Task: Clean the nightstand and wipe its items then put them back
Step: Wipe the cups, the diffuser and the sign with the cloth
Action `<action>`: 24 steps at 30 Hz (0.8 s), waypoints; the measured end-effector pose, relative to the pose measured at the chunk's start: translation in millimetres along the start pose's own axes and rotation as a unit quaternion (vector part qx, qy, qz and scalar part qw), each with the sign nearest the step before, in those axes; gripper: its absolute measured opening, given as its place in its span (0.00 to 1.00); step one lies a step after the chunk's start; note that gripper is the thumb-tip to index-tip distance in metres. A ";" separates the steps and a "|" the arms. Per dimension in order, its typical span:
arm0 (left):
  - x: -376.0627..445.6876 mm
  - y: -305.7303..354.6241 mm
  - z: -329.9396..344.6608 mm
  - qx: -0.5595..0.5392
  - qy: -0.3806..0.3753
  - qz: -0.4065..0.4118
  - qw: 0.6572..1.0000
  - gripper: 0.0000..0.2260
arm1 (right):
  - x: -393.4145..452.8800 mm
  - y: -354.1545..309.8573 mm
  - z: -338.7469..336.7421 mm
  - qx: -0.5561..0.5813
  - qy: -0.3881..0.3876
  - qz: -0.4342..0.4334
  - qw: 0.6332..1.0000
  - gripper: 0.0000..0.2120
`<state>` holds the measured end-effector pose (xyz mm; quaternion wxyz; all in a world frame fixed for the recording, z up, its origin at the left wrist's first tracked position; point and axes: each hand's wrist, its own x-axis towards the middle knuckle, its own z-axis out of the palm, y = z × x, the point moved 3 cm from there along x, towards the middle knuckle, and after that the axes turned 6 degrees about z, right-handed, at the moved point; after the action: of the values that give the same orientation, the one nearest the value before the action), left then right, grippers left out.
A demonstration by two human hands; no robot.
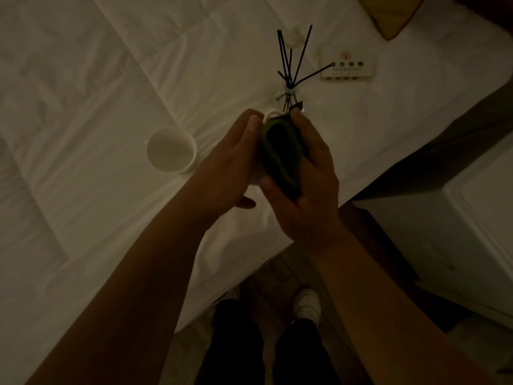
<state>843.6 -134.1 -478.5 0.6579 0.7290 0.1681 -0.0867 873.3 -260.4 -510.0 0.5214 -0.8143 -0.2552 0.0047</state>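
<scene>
My left hand [236, 159] holds a white cup [269, 113] above the bed; only its handle and a bit of its side show between my hands. My right hand [308, 179] grips a dark green cloth [280, 157] and presses it into the cup. A second white cup [170, 154] stands on the bed sheet to the left. Just beyond my hands stands a glass reed diffuser [288, 93] with black sticks. A small white sign card [345, 66] lies further right.
The white bed sheet [97, 107] fills the left and top. A small pale object [294, 37] sits behind the diffuser sticks. A yellow pillow corner [394, 15] shows top right. A white cabinet [458, 226] stands at the right. My shoes [305, 301] are on the dark floor below.
</scene>
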 end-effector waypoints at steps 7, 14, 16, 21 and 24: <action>7.0 15.1 -1.6 0.112 0.040 0.119 0.986 0.09 | 18.6 -6.6 4.0 0.073 -0.007 0.115 0.991 0.24; 5.5 9.9 -10.7 0.178 -0.016 0.209 0.962 0.20 | 25.1 15.9 3.0 0.444 0.015 0.443 0.779 0.23; 4.7 8.2 -11.8 0.198 -0.032 0.247 0.948 0.22 | 25.4 18.2 4.8 0.542 -0.037 0.470 0.696 0.20; 7.6 -1.0 -7.1 0.199 0.044 0.232 0.951 0.21 | 17.5 18.6 13.9 0.610 -0.037 0.502 0.612 0.21; 7.4 -5.2 -4.2 0.192 0.129 0.202 0.952 0.21 | 6.5 12.9 20.7 0.592 -0.048 0.543 0.594 0.25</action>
<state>848.2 -128.6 -485.4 0.4820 0.8651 0.0811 0.1124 878.7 -244.4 -528.8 0.7769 -0.3136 0.2683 0.4755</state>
